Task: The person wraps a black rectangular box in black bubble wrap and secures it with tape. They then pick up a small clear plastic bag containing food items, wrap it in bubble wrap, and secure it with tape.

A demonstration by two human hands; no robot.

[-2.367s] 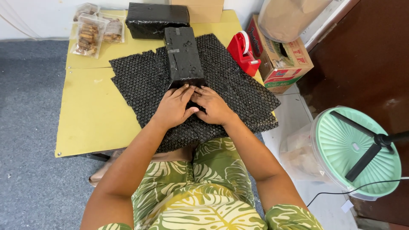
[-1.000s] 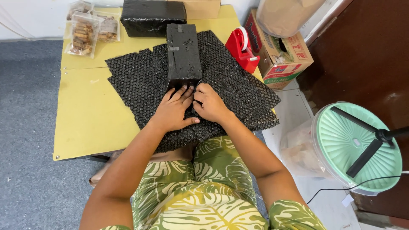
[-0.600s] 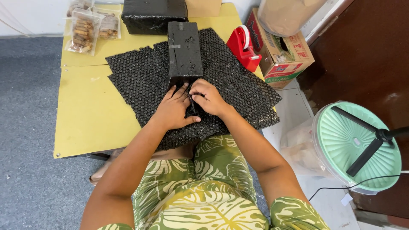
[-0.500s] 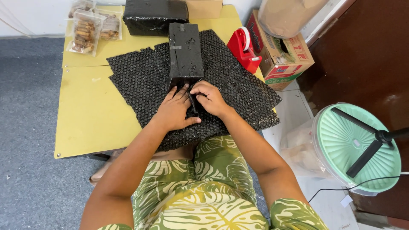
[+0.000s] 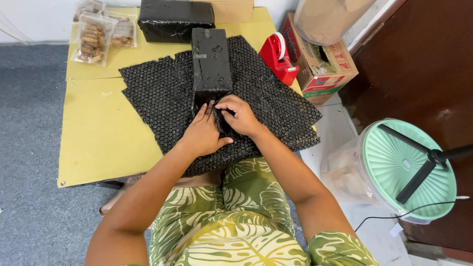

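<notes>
Black on black at the centre: a glossy black wrapped box [image 5: 211, 61] sits on black bubble wrap [image 5: 162, 103] with its dotted, studded pattern. Behind it, a second black wrapped parcel [image 5: 176, 20]. The table [image 5: 98, 133] is a flat mustard yellow. Bright red for the tape dispenser [image 5: 279, 58], with a white roll. The cardboard box [image 5: 322, 64] is tan with red and green print. The round lid [image 5: 409, 170] is mint green. The garment [image 5: 236, 226] shows green and cream leaves. The floor [image 5: 29, 148] is grey-blue.

Beyond my yellow table [image 5: 98, 143] I see clear snack bags [image 5: 93, 37], a red tape dispenser [image 5: 278, 59] and a printed cardboard box [image 5: 320, 64] to its right.
</notes>
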